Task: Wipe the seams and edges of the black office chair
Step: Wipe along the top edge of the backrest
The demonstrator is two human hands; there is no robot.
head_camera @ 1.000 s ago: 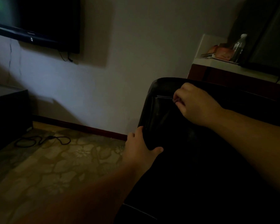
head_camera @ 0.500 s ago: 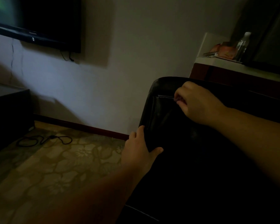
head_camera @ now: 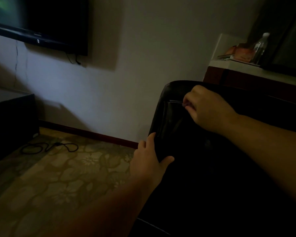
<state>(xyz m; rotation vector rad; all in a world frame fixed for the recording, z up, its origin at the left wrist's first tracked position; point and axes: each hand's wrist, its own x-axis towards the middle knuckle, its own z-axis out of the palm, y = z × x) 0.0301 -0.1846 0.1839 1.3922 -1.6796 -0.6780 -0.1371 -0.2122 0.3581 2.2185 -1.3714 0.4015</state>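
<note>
1. A dark cabinet (head_camera: 10, 120) stood at the far left of a dimly lit room, below a wall-mounted television (head_camera: 41, 23) whose cords hung down the pale wall (head_camera: 126, 65).
2. A black cable (head_camera: 48, 147) lay looped on the patterned carpet (head_camera: 58, 177), near the cabinet and short of the dark red skirting board (head_camera: 92, 132).
3. The left arm reached up from the lower edge of the view, forearm angled toward the right, wrist straight.
4. The left hand (head_camera: 149, 161) gripped the left edge of the black office chair (head_camera: 212, 168): the thumb lay across the front face of the backrest while the fingers wrapped round behind the edge, out of sight.
5. The chair filled the lower right of the view, its backrest top rising toward the wall and a pale seam line (head_camera: 175, 101) running just under the rounded top corner.
6. The right arm came in from the right edge, forearm sloping up and to the left, wrist bent slightly down.
7. The right hand (head_camera: 207, 108) sat at the seam near the backrest's top, its fingers curled tight and pinched together on something small and pale at the seam; what it was could not be made out in the gloom.
8. Behind the chair at far right, a clear plastic bottle (head_camera: 261, 47) stood upright on a white-topped counter (head_camera: 246, 65), beside some orange packaging (head_camera: 243, 53).
</note>
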